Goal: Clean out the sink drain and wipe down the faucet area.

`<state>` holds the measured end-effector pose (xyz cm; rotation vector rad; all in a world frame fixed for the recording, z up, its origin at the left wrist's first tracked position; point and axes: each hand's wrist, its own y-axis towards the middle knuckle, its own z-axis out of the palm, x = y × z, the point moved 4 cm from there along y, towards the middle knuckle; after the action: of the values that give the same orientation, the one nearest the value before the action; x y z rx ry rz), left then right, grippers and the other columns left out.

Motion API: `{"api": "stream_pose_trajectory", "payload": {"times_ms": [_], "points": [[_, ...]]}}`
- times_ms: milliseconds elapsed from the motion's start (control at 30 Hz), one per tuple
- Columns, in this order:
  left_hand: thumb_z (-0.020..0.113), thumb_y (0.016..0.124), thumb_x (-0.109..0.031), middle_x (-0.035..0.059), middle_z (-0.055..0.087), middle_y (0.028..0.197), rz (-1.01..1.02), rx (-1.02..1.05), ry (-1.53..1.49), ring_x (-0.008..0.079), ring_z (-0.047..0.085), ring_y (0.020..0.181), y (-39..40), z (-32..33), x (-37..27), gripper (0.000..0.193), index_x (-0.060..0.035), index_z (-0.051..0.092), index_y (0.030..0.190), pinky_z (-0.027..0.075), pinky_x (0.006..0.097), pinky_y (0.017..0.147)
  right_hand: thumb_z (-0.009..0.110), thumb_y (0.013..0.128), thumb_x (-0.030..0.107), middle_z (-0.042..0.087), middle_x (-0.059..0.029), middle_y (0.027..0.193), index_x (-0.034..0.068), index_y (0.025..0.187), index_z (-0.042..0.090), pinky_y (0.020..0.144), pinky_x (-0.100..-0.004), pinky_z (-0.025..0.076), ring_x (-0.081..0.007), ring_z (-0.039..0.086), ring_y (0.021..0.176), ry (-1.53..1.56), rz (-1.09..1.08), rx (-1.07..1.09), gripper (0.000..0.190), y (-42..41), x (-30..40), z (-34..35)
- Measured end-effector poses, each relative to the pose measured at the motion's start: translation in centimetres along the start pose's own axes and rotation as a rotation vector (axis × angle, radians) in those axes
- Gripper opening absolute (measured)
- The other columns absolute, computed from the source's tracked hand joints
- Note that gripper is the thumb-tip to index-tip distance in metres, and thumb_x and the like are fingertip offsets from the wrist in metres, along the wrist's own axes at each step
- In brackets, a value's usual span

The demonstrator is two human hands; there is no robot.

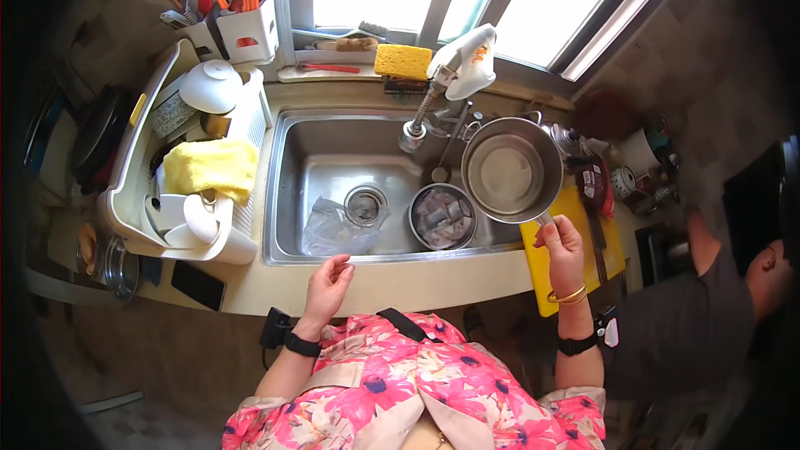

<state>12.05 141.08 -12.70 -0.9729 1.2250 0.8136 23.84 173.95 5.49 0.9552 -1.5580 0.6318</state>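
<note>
My right hand (565, 247) grips the handle of a steel saucepan (544, 162), which is held above the right end of the steel sink (400, 257). Its round inside faces up at me; whether it holds clear liquid I cannot tell. My left hand (331, 284) is empty, its fingers loosely curled, over the counter by the sink's front edge. In the sink, a round metal bowl (412, 231) holds pieces of what looks like raw fish (445, 215). A crumpled clear plastic bag (337, 231) lies to its left, partly against the drain strainer (365, 206).
A flexible-neck faucet (415, 128) hangs over the sink. On the left stands a dish rack (119, 200) with bowls and a yellow cloth (212, 169). A phone (198, 285) lies near the counter's edge. Right are a yellow cutting board (540, 275), a knife (595, 231) and another person (681, 319).
</note>
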Motion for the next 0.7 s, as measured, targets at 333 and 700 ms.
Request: {"api": "stream_pose_trajectory", "payload": {"times_ms": [333,700], "points": [[0.056,0.084,-0.008,0.0053,0.059,0.088,-0.001,0.048,-0.006,0.0088,0.055,0.079,0.0,0.8,0.2,0.026,0.0013,0.052,0.107,0.045,0.0214,0.071,0.061,0.071,0.009,0.046,-0.0051,0.066,0.007,0.069,0.051,0.061,-0.0315,0.037,-0.0226,0.045,0.066,-1.164,-0.779,-0.177,0.010,0.2,5.2,0.5],[0.056,0.083,-0.009,0.0060,0.060,0.087,0.011,0.042,0.012,0.0106,0.056,0.081,-0.5,1.3,0.7,0.026,0.0019,0.052,0.107,0.045,0.0229,0.073,0.052,0.064,0.012,0.044,-0.0037,0.066,0.010,0.063,0.048,0.062,-0.0288,0.042,-0.0200,0.047,0.070,-1.413,-0.877,0.008,0.004,0.3,-2.4,1.7]]}}
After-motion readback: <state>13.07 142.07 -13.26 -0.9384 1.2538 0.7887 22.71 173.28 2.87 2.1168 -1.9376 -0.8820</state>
